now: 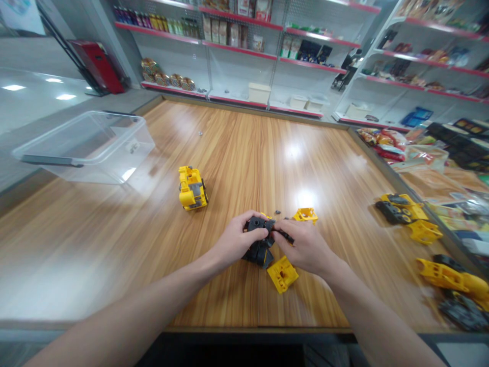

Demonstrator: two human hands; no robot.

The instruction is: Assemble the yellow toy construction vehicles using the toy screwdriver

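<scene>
Bright o/h light, glare on table (225, 153), fisheye warp @ edges.

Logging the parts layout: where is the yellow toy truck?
Head view: the yellow toy truck sits on the wooden table, beyond the left hand and right of the clear plastic bin.

A clear plastic bin (82, 148) sits at the left edge of the wooden table (229, 153), red-trimmed store shelves (240, 57) stand behind it, and snack packets (382, 142) lie beyond its right corner.

You are finding no readable words, the packets (221, 31) on the shelves (240, 50) and the snack bags (382, 144) showing print too small or blurred to make out
</scene>
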